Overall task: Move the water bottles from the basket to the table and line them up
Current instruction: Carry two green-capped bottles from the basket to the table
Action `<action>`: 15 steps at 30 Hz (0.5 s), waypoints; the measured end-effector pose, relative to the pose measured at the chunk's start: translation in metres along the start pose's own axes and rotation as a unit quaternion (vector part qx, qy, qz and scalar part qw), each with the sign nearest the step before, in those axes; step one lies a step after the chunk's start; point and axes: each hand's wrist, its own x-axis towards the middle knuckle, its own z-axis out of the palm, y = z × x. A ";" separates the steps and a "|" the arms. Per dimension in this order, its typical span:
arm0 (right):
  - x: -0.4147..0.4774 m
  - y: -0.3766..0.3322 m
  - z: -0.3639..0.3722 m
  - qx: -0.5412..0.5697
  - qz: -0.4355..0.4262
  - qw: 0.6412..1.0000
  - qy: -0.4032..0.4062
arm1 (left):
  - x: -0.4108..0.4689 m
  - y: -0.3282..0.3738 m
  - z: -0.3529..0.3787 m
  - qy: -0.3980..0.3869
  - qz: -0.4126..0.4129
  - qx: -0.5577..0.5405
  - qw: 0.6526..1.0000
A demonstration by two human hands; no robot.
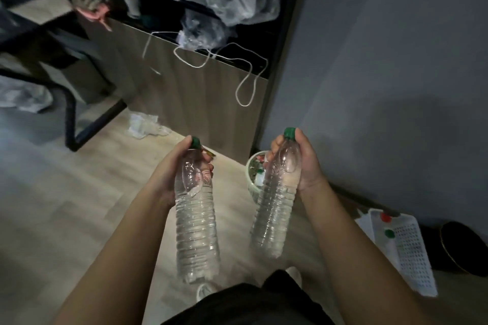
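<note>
I hold two clear water bottles with green caps, one in each hand, above the wooden floor. My left hand point(171, 169) grips the neck of the left bottle point(196, 229), which hangs almost upright. My right hand point(303, 163) grips the shoulder of the right bottle point(274, 208), which tilts slightly to the left. A white perforated basket point(409, 250) sits on the floor at the lower right by the wall, with a red cap and a green cap showing inside. A dark table point(29, 31) stands at the upper left, its top only partly seen.
A small round bin point(250, 169) full of rubbish stands on the floor behind the right bottle. A wooden cabinet point(200, 92) with white cords and plastic bags is ahead. A black round object point(462, 248) lies right of the basket. Crumpled plastic point(145, 125) lies on the floor.
</note>
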 end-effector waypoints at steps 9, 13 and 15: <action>0.092 0.054 0.076 -0.014 0.085 0.992 -0.097 | -0.025 0.040 -0.107 0.090 0.056 -0.076 0.991; 0.139 0.073 0.096 -0.019 0.118 0.985 -0.122 | -0.010 0.059 -0.138 0.132 0.068 -0.092 0.985; 0.168 0.081 0.107 -0.011 0.136 0.982 -0.131 | 0.001 0.074 -0.154 0.146 0.085 -0.098 0.981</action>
